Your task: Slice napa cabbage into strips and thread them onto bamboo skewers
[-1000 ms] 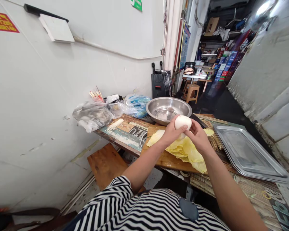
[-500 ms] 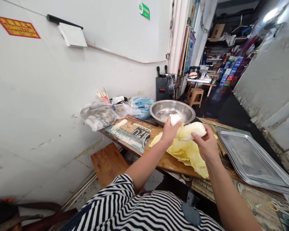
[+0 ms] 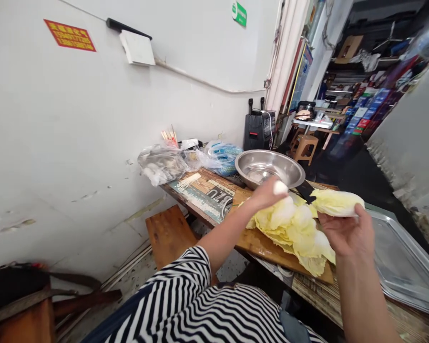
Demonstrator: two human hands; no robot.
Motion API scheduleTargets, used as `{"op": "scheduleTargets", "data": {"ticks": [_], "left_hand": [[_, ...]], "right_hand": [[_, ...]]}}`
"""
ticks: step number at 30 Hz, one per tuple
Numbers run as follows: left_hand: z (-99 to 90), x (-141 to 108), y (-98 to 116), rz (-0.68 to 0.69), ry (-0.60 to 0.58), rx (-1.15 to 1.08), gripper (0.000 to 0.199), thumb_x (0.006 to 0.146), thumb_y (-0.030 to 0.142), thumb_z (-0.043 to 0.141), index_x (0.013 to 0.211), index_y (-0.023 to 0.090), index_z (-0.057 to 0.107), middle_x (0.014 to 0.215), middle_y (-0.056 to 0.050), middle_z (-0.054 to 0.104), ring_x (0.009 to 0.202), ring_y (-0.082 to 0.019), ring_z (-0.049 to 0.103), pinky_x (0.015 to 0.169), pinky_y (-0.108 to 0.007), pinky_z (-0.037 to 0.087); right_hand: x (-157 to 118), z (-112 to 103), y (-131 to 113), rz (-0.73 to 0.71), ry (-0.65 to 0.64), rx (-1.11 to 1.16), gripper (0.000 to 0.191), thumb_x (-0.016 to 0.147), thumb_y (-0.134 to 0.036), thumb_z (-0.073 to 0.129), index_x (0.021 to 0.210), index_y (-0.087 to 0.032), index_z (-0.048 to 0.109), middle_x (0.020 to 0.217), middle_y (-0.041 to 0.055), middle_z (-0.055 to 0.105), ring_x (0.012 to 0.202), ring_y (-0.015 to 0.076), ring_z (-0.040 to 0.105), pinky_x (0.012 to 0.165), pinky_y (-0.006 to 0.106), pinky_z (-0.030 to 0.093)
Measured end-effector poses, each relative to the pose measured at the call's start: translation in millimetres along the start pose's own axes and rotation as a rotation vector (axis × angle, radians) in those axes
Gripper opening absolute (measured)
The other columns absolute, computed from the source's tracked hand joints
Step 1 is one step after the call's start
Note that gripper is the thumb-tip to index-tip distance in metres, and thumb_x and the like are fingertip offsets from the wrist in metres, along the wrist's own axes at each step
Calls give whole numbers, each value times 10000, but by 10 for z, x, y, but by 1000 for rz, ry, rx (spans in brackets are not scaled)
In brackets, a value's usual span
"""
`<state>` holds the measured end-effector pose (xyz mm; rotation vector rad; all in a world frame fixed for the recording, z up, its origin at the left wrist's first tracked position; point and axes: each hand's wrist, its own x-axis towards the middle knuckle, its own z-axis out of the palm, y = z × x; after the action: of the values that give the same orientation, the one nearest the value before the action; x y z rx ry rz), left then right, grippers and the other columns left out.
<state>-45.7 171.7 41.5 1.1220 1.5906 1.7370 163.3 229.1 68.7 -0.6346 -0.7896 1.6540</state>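
My right hand (image 3: pixel 348 231) is closed around a small pale-yellow head of napa cabbage (image 3: pixel 338 203), lifted at the board's right side. My left hand (image 3: pixel 266 195) is blurred, its fingers closed on a white piece of cabbage (image 3: pixel 280 187) just in front of the metal basin. Beneath both hands, loose yellow cabbage leaves (image 3: pixel 289 224) lie heaped on a wooden cutting board (image 3: pixel 255 243). The steel basin (image 3: pixel 240 166) stands behind the board. A dark blade-like object (image 3: pixel 305 190) shows partly between the basin and the cabbage head.
Metal trays (image 3: pixel 396 252) lie to the right. Thin white sticks (image 3: pixel 190 181) rest on the table's left part, with plastic bags (image 3: pixel 164 162) behind them. A black speaker (image 3: pixel 259 131) stands by the wall. A wooden stool (image 3: pixel 169 236) is below the table's left edge.
My hands have moved apart: the right carried the cabbage head rightward, while the left stays over the leaves with the white piece. The whole view has shifted, so the scene sits further right.
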Motion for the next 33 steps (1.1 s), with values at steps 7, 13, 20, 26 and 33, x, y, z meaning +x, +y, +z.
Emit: {"op": "scheduleTargets", "data": {"ticks": [7, 13, 20, 26, 33], "left_hand": [[41, -35, -224, 86, -148, 357, 549, 772, 469, 786, 1251, 226, 672, 1196, -140, 702, 1258, -380, 585, 1161, -520, 334], [-79, -189, 163, 202, -170, 14, 440, 960, 579, 540, 1106, 222, 751, 1154, -100, 736, 1163, -287, 630, 1086, -426, 449], [86, -343, 155, -130, -382, -553, 675, 724, 617, 836, 1218, 175, 707, 1172, -110, 724, 986, -218, 678, 942, -372, 538], [139, -310, 115, -278, -42, -912, 558, 748, 497, 865, 1139, 157, 657, 1045, -86, 727, 890, -180, 696, 868, -339, 579], [26, -338, 92, 64, 288, -381, 817, 656, 337, 917, 1372, 226, 540, 1287, -87, 655, 1163, -247, 634, 1056, -412, 499]], "right_hand": [[-113, 47, 153, -34, -96, -259, 402, 687, -389, 833, 1060, -277, 736, 1225, 48, 722, 1166, 267, 664, 966, 503, 596], [-134, 128, 263, -86, -171, -374, 470, 606, -414, 913, 1012, -254, 737, 1137, 40, 723, 995, 223, 682, 827, 468, 636], [-160, 215, 364, -234, -161, -483, 741, 600, -436, 911, 1267, -258, 641, 1134, 43, 715, 993, 194, 679, 918, 447, 594], [-44, 161, 300, -315, -23, -388, 583, 618, -385, 868, 1146, -236, 669, 948, 0, 675, 820, 149, 643, 682, 294, 566], [269, -82, 368, -523, -131, -1008, 552, 634, -545, 828, 1048, -200, 705, 1203, 147, 678, 1236, 357, 588, 1126, 637, 399]]}}
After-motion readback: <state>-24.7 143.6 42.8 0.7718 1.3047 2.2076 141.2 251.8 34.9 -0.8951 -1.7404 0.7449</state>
